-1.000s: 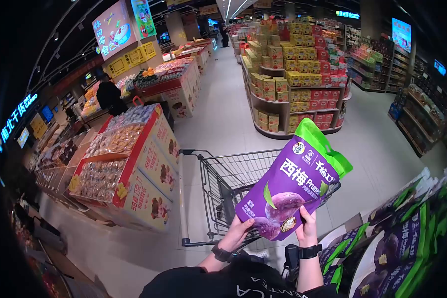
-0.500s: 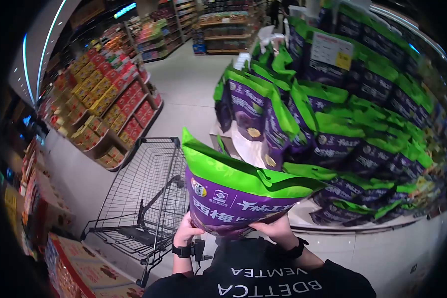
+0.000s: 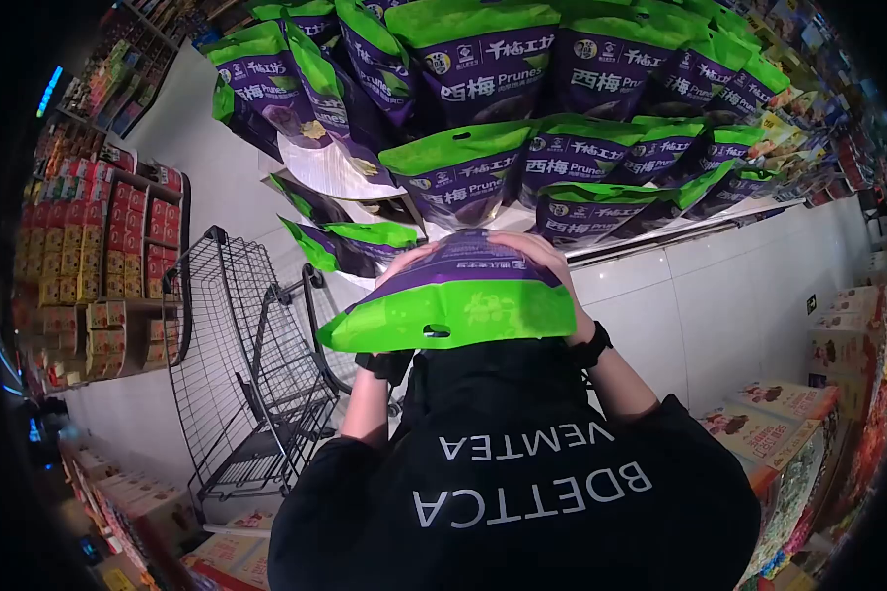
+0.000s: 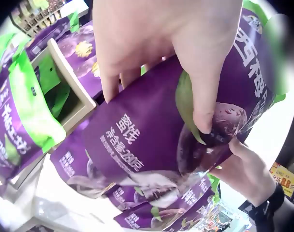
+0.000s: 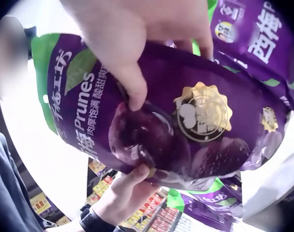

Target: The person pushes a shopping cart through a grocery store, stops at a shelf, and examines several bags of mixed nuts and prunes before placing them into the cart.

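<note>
A purple prune bag (image 3: 503,305) with a green top band lies tipped in front of the chest, its green edge toward the black shirt. Both hands grip it from opposite sides. In the left wrist view, my left hand (image 4: 161,38) presses its thumb on the printed front, fingers over the edge. The right wrist view shows my right hand (image 5: 123,43) with its thumb on the printed prune and fingers wrapped behind. From the head, the band covers part of both hands. Just beyond them, matching prune bags (image 3: 463,172) stand on a white display.
A wire shopping cart (image 3: 251,384) stands to the left on the tiled floor (image 3: 650,295). Red and yellow boxes (image 3: 89,236) fill a shelf farther left. Printed cartons (image 3: 779,424) are stacked at the lower right.
The view has swung right and down, from the aisle to the prune display. The bag has tipped so its green top faces my chest; both hands have stayed on it.
</note>
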`<state>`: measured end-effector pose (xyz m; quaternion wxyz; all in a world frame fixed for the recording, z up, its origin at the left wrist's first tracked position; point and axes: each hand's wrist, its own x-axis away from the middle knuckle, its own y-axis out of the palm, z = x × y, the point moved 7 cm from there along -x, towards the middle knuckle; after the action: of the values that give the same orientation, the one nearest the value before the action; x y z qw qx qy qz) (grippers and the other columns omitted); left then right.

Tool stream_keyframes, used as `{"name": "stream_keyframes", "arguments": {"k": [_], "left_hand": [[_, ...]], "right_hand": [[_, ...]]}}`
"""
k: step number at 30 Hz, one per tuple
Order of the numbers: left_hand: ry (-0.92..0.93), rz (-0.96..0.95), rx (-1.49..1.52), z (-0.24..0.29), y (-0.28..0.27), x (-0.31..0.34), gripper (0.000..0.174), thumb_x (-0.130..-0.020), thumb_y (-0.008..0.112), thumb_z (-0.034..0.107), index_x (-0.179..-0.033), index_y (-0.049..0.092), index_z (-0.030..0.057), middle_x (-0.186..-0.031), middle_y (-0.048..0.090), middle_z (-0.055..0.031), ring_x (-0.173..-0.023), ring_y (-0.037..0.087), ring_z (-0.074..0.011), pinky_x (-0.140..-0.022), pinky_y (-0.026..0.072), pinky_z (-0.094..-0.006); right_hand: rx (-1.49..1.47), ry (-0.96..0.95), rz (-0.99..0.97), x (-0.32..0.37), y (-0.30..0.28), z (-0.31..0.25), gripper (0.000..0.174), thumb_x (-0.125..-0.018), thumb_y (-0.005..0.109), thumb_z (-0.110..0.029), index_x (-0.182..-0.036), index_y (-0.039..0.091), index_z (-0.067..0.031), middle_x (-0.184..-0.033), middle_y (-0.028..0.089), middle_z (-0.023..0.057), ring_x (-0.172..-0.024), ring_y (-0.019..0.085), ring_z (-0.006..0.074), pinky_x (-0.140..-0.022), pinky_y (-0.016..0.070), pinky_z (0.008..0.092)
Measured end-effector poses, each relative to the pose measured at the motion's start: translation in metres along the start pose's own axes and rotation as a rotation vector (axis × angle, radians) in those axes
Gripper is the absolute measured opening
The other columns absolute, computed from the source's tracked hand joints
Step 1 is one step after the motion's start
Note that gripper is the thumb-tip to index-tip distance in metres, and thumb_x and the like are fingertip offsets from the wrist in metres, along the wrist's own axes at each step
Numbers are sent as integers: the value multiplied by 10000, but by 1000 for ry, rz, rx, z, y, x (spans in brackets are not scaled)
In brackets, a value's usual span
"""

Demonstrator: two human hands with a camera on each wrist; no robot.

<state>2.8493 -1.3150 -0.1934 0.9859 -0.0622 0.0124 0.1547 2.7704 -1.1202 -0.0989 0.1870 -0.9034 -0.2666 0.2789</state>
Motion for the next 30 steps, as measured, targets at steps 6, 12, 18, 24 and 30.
{"name": "stream_keyframes", "arguments": {"k": [6, 12, 18, 24, 30], "left_hand": [[193, 54, -110, -63, 26, -32, 358, -677, 736, 49, -998, 584, 0, -963, 617, -77, -869, 574, -194, -774, 464, -305], [-136, -50, 92, -137, 43, -41, 351, -677, 725, 5, -991, 574, -31, -966, 620, -92, -869, 581, -186, -800, 458, -291], [-138, -102, 112, -133, 49, -47, 412, -655, 737, -7, -1023, 556, -50, -1014, 601, -100, -908, 569, -183, -837, 444, -290], [-34, -155, 44, -120, 56, -54, 341, -658, 746, 3, -961, 604, -62, -944, 642, -101, -831, 595, -159, -792, 461, -278], [-54, -139, 80, -130, 52, -53, 270, -687, 724, -7, -931, 622, -65, -907, 660, -84, -782, 605, -132, -756, 466, -258]], "right_hand": [[414, 169, 215, 22, 20, 67, 334, -677, 651, -100, -996, 562, -57, -1006, 571, 96, -915, 519, 303, -801, 423, 371], [452, 590, 146, 34, 28, 100, 525, -730, 672, -176, -1149, 408, -2, -999, 544, 184, -886, 542, 366, -747, 450, 422], [567, 693, 201, 45, 20, 96, 359, -724, 682, -228, -938, 521, 11, -821, 595, 195, -754, 589, 351, -646, 473, 419], [546, 779, 174, 48, 17, 101, 510, -734, 669, -300, -1098, 505, 17, -824, 622, 192, -722, 607, 341, -630, 482, 408], [525, 681, 212, 47, 31, 103, 602, -738, 664, -329, -1183, 448, 14, -883, 633, 172, -747, 616, 333, -646, 486, 395]]}}
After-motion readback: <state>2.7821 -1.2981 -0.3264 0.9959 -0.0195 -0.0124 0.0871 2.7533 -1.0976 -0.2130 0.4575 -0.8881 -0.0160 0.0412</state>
